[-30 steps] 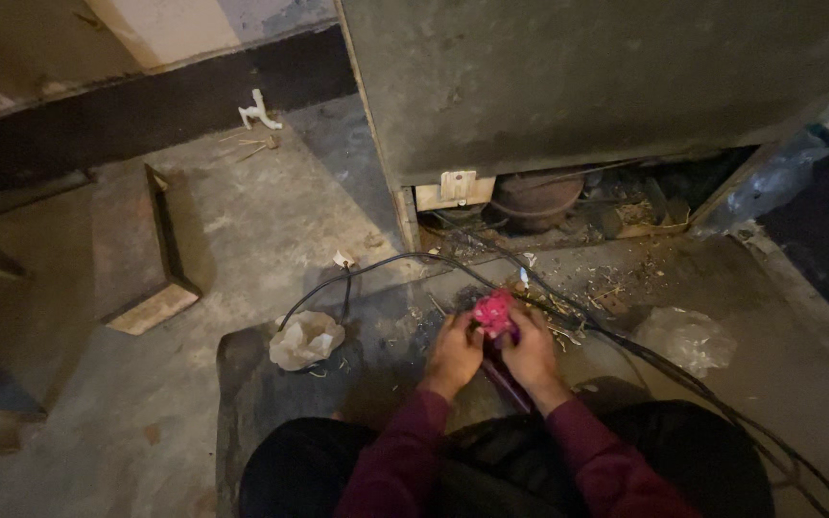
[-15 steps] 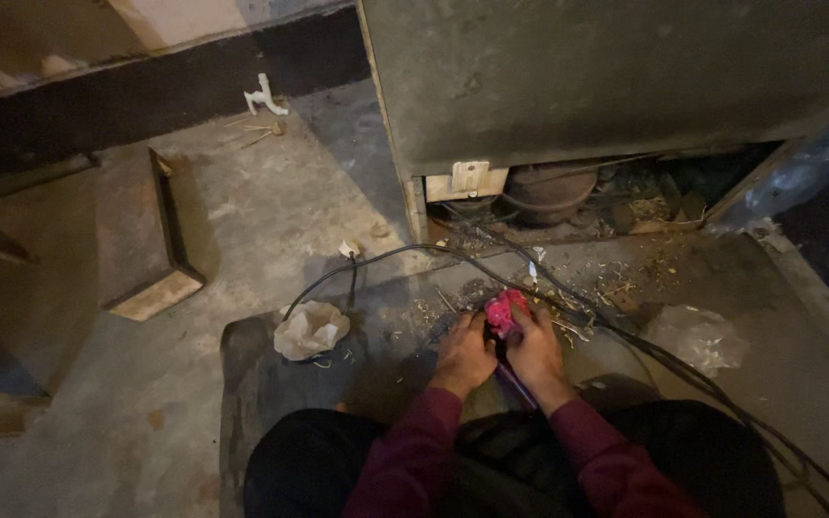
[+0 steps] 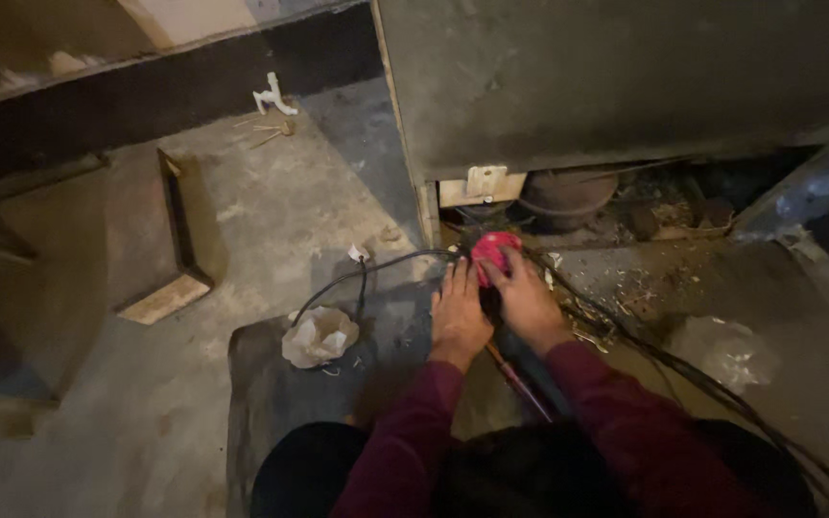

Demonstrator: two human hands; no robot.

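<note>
You have two hands down there, your left hand [image 3: 460, 321] and right hand [image 3: 527, 302], on one pink round tool [image 3: 493, 249]. Around you: one crumpled white paper wad [image 3: 319, 336], one clear plastic bag [image 3: 726, 352], one white bracket [image 3: 273, 97], one wooden frame [image 3: 177, 240]
</note>
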